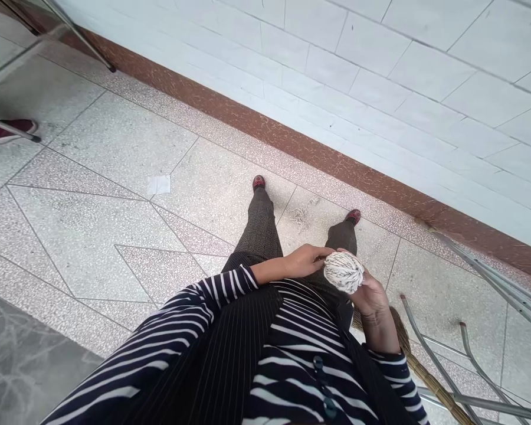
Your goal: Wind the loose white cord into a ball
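Observation:
A white, rounded bundle of cord-like strands (344, 272) is held in front of my lap. My right hand (371, 294) is closed around its right and lower side, the palm turned up. From the left, my left hand (304, 260) reaches across with fingers bent, its fingertips pressed against the bundle's left edge. Part of the right fingers is hidden behind the bundle. Both striped sleeves show, and my legs are spread below.
Thin pale scraps (301, 218) lie on the floor between my feet, and a white paper (159, 185) lies to the left. A broom (429, 378) and metal chair legs (438, 354) are at right. Another person's shoe (15, 130) is at far left. The tiled wall (336, 82) runs ahead.

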`<state>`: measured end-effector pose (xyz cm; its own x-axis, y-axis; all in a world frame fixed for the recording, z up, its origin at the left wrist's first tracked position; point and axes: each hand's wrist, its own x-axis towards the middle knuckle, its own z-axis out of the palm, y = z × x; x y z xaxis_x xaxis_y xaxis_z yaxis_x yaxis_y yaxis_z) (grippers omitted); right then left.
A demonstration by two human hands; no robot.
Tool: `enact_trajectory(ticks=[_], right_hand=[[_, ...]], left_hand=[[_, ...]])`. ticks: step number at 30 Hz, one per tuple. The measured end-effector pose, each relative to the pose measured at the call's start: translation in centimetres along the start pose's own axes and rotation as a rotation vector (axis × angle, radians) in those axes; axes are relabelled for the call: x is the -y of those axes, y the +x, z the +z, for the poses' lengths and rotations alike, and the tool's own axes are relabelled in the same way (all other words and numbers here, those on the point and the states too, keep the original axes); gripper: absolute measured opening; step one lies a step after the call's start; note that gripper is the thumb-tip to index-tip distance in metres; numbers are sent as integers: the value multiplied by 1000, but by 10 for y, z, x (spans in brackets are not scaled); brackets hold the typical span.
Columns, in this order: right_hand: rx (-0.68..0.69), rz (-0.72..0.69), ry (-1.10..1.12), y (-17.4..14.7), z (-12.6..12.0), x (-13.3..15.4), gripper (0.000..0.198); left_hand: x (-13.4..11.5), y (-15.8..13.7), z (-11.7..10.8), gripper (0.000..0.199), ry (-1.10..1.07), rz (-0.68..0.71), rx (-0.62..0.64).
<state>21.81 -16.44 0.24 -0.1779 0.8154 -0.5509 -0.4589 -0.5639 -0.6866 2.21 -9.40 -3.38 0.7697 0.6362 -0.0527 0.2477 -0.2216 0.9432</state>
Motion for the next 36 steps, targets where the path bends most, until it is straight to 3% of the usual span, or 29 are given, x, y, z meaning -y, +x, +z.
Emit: enact_trajectory(ticks=[7, 13, 20, 26, 28, 31, 34, 36], right_hand=[[-171, -15, 61, -6, 2, 9, 61], [-279, -89, 74, -8, 1, 25, 58], [-284, -312, -67, 4, 6, 55, 47], [-441, -552, -43, 34, 17, 64, 41], [-522, -631, -161, 44, 18, 58, 50], [-627, -687, -522, 58, 15, 43, 57], [-612, -574, -850, 69, 9, 24, 56], [-516, -444, -919, 73, 5, 13, 56]], left_hand=[[10, -1, 2, 34, 295, -103, 24], [21, 0, 5, 27, 281, -103, 39], [22, -9, 1, 23, 272, -137, 95], [18, -16, -1, 28, 457, -194, 73], [15, -18, -1, 28, 507, -162, 73], [7, -18, -6, 28, 570, -71, 91], [0, -13, -18, 27, 634, -6, 98], [-1, -9, -29, 25, 671, 11, 88]])
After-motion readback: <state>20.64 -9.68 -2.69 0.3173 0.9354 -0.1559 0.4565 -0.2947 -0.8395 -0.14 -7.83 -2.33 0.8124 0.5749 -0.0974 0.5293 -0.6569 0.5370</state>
